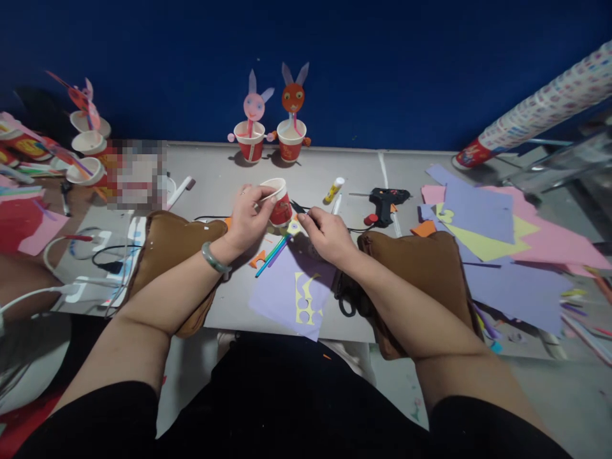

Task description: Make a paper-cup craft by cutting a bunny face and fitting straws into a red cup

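My left hand (253,217) is closed around the rim and side of a red and white paper cup (282,211), which tilts slightly above the table. Gripped in my right hand (332,237) is a dark pointed tool (298,208); its tip is close to the cup's right side, and I cannot tell whether it touches. Most of the tool is hidden by my fingers. Under my hands lie purple paper (275,293), a yellow strip with cut-out circles (305,306), and blue and purple pens (273,256). Orange scraps (258,258) are beside the pens.
Two cups with rabbit heads, one pink (254,107) and one orange (293,97), stand against the blue wall. A glue stick (333,190) and a black glue gun (385,205) lie right. Brown cushions (415,274) flank my arms. Coloured paper (482,210), stacked cups (540,108) and power strips (86,290) are further out.
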The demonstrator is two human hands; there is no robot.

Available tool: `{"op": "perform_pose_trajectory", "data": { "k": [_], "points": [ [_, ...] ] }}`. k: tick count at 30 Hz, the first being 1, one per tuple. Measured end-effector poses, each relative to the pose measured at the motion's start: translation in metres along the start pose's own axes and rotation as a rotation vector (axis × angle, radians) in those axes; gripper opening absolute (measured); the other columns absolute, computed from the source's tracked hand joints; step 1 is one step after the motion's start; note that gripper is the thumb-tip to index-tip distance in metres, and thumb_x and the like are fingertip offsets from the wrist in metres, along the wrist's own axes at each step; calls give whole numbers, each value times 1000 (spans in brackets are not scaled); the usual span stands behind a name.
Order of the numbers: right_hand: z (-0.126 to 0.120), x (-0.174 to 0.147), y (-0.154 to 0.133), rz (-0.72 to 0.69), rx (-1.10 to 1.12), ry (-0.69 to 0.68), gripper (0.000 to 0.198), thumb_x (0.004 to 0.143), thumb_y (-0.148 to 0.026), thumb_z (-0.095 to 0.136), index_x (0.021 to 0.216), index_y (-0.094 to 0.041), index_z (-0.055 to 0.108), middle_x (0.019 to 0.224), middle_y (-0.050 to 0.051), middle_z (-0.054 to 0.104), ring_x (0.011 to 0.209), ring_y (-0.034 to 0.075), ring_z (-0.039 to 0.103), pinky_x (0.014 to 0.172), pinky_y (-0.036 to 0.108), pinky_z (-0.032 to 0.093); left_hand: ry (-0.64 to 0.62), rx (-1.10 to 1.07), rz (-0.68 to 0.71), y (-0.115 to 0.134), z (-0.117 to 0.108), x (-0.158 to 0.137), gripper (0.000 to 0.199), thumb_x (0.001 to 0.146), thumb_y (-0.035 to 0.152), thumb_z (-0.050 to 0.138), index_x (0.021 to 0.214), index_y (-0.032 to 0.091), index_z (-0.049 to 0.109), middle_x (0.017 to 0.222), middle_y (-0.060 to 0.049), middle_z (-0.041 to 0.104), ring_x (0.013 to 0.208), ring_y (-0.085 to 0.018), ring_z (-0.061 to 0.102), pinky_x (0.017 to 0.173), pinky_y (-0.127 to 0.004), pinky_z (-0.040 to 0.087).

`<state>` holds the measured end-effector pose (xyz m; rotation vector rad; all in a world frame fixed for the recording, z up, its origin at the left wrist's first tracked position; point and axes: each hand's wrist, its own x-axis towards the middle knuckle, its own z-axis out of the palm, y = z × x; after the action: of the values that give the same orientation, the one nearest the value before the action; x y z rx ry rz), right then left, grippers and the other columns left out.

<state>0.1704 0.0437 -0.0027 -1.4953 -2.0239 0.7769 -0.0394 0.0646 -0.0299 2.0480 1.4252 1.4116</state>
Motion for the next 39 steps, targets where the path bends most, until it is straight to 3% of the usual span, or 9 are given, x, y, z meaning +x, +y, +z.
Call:
{"op": "perform_pose_trajectory", "data": {
  "k": [3,7,16,19,27,34,39],
  "points": [
    [4,-2,2,-40,179,86,46,101,-59,39,71,-25,38,61,-4,42,61,14,42,63,29,33,-30,-221,-153,-5,-1,3,22,99,41,56,102,22,67,99,-7,77,87,-19,70,81,-36,59],
    [6,-5,2,-73,201,104,46,102,-60,38,72,-25,38,61,-4,41,61,14,41,63,28,35,-76,-324,-197,-5,0,3,21,100,39,55,102,22,66,97,-6,76,84,-18,71,78,-34,60],
    [4,-10,-4,-87,-145,-43,40,105,-51,35,85,-24,57,69,2,62,67,20,58,66,29,36,-53,-136,-11,0,0,-2,15,96,32,58,100,23,69,90,-5,71,89,-20,65,88,-39,55],
    [5,-9,-4,-77,-142,-42,41,105,-52,35,86,-24,59,70,3,65,68,20,60,67,29,37,-62,-92,32,1,-1,-2,16,97,33,56,99,23,68,90,-5,71,89,-20,64,88,-39,53],
    [3,-7,-4,-56,-71,-76,45,105,-55,34,82,-23,55,70,1,62,67,19,57,66,27,37,-69,33,137,2,0,-3,18,99,36,53,99,25,67,90,-3,73,89,-21,64,109,-46,42],
    [-11,-6,-20,-30,-481,-164,48,109,-50,30,107,-19,67,86,10,76,81,25,68,67,31,35,-113,70,133,2,0,-2,21,99,36,51,98,24,68,90,-4,74,90,-22,64,110,-47,40],
    [-46,-22,-28,6,-725,-203,48,108,-49,33,114,-17,69,91,15,77,85,29,72,70,35,39,3,42,88,-5,2,-2,23,99,40,50,96,25,67,90,-6,73,88,-22,63,100,-45,47]
  ]
}}
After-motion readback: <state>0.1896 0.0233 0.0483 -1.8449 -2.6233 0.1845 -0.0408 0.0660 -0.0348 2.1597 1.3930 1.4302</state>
